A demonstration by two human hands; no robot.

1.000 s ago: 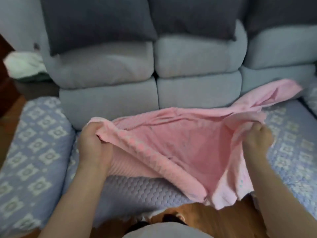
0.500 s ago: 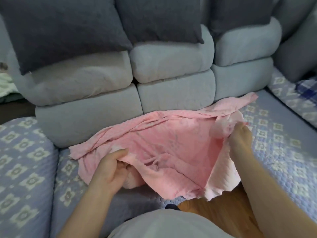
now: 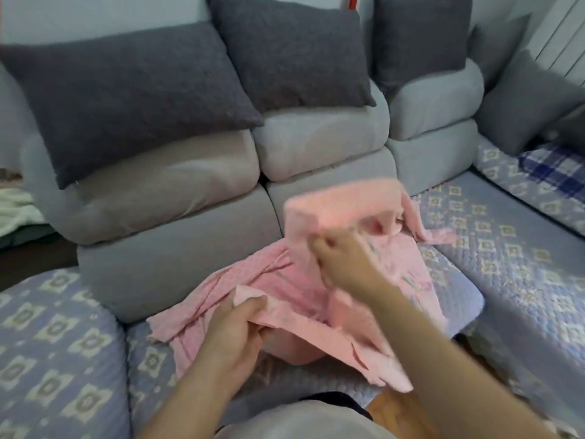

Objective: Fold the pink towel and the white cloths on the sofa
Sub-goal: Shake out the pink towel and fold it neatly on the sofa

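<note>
Two hands gripping pink towel, grey cushions behind

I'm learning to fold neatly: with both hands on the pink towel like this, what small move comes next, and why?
Probably carry the right hand across toward the left hand and lay its raised flap down. The pink towel is bunched and unfolded, the right hand lifts one edge above the rest, and the left hand grips the near edge, so edges could meet there.

Right hand lifted pink towel edge leftward.
</note>
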